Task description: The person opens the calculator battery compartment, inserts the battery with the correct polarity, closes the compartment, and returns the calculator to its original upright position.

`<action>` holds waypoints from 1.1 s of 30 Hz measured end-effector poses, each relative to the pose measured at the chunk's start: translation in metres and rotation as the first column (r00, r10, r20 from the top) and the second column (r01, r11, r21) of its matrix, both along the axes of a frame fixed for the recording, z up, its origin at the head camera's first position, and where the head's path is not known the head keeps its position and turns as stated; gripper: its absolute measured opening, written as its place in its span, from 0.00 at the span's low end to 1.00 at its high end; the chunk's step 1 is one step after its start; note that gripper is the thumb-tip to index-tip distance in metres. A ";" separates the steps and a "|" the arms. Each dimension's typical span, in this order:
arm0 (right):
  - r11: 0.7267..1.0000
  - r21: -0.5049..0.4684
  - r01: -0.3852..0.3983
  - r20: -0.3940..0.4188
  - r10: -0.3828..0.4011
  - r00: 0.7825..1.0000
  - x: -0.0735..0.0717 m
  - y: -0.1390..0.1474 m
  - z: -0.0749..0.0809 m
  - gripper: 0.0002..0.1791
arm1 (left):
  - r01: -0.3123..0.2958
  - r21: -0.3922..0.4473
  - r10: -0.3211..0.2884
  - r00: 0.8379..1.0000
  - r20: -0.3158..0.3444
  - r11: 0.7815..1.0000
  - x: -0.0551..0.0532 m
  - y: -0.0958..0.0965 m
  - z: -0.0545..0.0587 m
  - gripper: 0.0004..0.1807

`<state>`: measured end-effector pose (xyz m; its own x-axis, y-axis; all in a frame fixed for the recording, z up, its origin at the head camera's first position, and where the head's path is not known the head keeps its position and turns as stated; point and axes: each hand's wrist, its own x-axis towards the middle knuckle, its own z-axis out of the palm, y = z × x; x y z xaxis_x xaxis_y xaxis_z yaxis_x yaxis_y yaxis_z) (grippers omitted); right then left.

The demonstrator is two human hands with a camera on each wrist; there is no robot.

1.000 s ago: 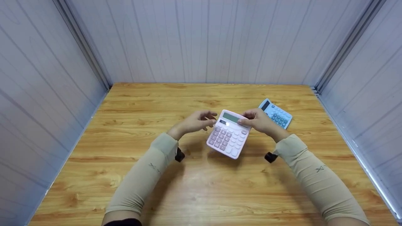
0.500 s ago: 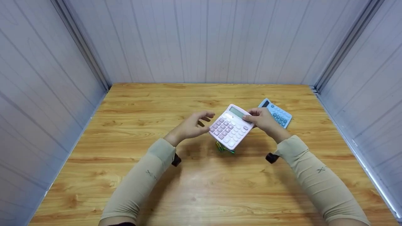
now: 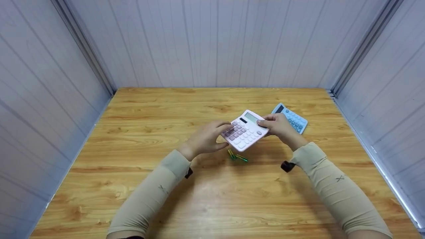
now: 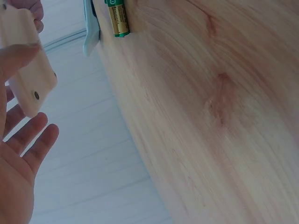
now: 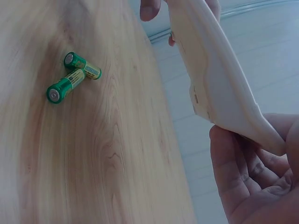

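A pink calculator (image 3: 245, 134) is held tilted above the table, keys and display facing up in the head view. My right hand (image 3: 281, 128) pinches its upper right corner, thumb on the face by the display. At the left edge, my left hand (image 3: 206, 136) grips it with fingers over the keys and the thumb below. Two green-and-gold batteries (image 5: 67, 86) lie on the table under the calculator, touching or nearly so. One battery (image 4: 117, 18) also shows in the left wrist view. The calculator's underside (image 5: 219, 79) appears edge-on in the right wrist view.
A blue calculator (image 3: 294, 120) lies on the wooden table (image 3: 159, 113) behind the right hand, which partly covers it. Pale panelled walls (image 3: 199, 43) enclose the table at the back and both sides.
The pink calculator has risen and moved right, turning clockwise and tilting. Two batteries have come into view beneath it. My left hand, apart from it before, now grips its left edge.
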<state>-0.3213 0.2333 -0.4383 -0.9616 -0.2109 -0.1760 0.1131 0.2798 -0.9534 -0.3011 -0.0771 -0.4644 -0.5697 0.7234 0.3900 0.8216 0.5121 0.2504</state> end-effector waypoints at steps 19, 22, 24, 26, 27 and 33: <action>0.995 -0.044 0.086 0.060 -0.083 0.995 0.005 -0.006 0.002 0.08 | 0.042 -0.085 -0.063 0.964 -0.260 0.995 0.010 0.012 -0.001 0.23; 0.999 -0.025 0.041 0.074 -0.039 0.997 0.005 -0.005 0.004 0.09 | 0.043 -0.059 -0.059 0.949 -0.311 0.997 0.011 0.013 -0.003 0.21; 1.000 0.003 0.000 0.079 -0.001 0.997 0.005 -0.003 0.006 0.10 | 0.042 -0.046 -0.055 0.945 -0.321 0.998 0.011 0.013 -0.002 0.20; 0.999 0.028 -0.032 0.080 0.029 0.996 0.006 -0.001 0.008 0.11 | 0.048 -0.026 -0.054 0.949 -0.312 0.999 0.012 0.012 -0.001 0.19; 0.998 0.039 -0.047 0.077 0.044 0.996 0.006 -0.001 0.009 0.12 | 0.050 -0.016 -0.053 0.951 -0.304 0.999 0.012 0.012 -0.001 0.19; 0.992 0.088 -0.090 -0.008 0.091 0.996 0.008 -0.001 0.014 0.28 | 0.051 0.055 -0.037 0.972 -0.231 0.997 0.015 0.010 0.002 0.18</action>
